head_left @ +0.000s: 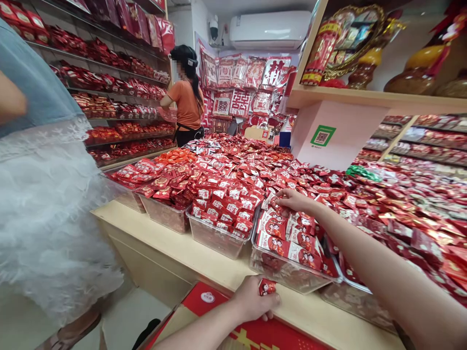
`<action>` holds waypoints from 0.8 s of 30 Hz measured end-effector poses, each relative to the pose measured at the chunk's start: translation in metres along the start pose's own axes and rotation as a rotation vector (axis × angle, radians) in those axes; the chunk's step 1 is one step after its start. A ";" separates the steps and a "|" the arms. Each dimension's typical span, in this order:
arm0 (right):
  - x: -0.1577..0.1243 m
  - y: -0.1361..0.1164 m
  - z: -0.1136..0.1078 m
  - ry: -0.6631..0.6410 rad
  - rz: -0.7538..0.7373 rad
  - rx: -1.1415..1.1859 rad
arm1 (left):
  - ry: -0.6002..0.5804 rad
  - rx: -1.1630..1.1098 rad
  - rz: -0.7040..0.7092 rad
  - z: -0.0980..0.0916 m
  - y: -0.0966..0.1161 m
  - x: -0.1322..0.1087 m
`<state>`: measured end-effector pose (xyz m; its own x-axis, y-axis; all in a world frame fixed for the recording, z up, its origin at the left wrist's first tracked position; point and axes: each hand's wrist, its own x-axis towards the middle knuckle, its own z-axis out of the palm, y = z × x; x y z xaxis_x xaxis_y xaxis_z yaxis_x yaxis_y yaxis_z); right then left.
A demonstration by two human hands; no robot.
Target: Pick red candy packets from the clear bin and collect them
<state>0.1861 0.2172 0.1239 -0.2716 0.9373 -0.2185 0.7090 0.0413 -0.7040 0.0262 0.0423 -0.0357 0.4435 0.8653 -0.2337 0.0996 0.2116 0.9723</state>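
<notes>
My left hand (251,299) is closed around a small red candy packet (267,287) printed with a cartoon figure. It is just above a red cardboard box (204,301) in front of the counter. My right hand (294,201) reaches over a clear plastic bin (288,274). Its fingers are bent together at a red-and-white candy packet (270,201) near the back of that bin, partly hiding it. More packets (275,243) with the same cartoon print lie in rows there.
Other clear bins (215,238) of red packets line the wooden counter edge (153,233). A person in a white skirt (54,209) stands close on the left; another in an orange top (185,104) is farther back by the shelves (120,63). A wooden shelf (346,97) overhangs the right side.
</notes>
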 end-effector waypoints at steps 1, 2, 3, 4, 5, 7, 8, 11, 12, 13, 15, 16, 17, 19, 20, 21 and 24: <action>-0.001 -0.001 -0.001 -0.006 -0.010 -0.007 | 0.001 -0.002 -0.001 0.000 0.001 0.000; -0.002 -0.001 -0.001 -0.019 -0.020 -0.013 | 0.001 -0.002 -0.003 0.000 0.001 0.000; -0.004 -0.002 -0.001 -0.030 -0.025 -0.015 | 0.000 0.001 -0.007 0.000 0.002 0.000; -0.004 -0.003 0.000 -0.036 -0.024 -0.012 | -0.001 0.004 -0.011 0.000 0.002 -0.001; -0.005 -0.003 0.000 -0.038 -0.016 -0.002 | -0.003 0.007 -0.014 0.000 0.003 0.000; -0.006 -0.003 0.002 -0.037 0.007 0.039 | -0.003 0.014 -0.013 0.000 0.003 0.000; -0.005 -0.002 0.004 -0.032 0.022 0.062 | -0.001 0.016 -0.011 0.000 0.003 0.000; -0.003 0.001 0.006 -0.006 0.074 0.114 | -0.001 0.017 -0.001 0.000 0.001 0.001; -0.002 0.002 0.007 0.002 0.091 0.120 | -0.001 0.018 -0.002 0.000 0.001 0.001; -0.002 0.003 0.008 0.006 0.104 0.123 | -0.002 0.018 -0.002 0.000 0.000 0.002; -0.002 0.003 0.008 0.013 0.119 0.118 | -0.002 0.021 -0.002 0.000 0.000 0.002; -0.002 0.002 0.008 0.015 0.123 0.104 | -0.001 0.022 -0.001 0.000 -0.001 0.002; -0.003 0.001 0.008 0.020 0.120 0.083 | 0.000 0.018 0.000 0.000 -0.001 0.002; -0.004 -0.001 0.008 0.024 0.084 0.023 | -0.001 0.008 0.000 0.000 -0.001 0.002; -0.004 -0.002 0.008 0.031 0.053 -0.019 | -0.002 0.003 -0.001 0.000 -0.001 0.003; -0.003 -0.002 0.008 0.047 0.016 -0.070 | -0.003 0.000 0.000 0.000 -0.001 0.003; 0.001 -0.001 0.007 0.136 -0.109 -0.278 | -0.001 0.007 -0.002 0.000 -0.002 0.003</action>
<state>0.1808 0.2160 0.1199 -0.2795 0.9590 -0.0460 0.8359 0.2195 -0.5032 0.0272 0.0446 -0.0379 0.4438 0.8646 -0.2357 0.1064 0.2103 0.9718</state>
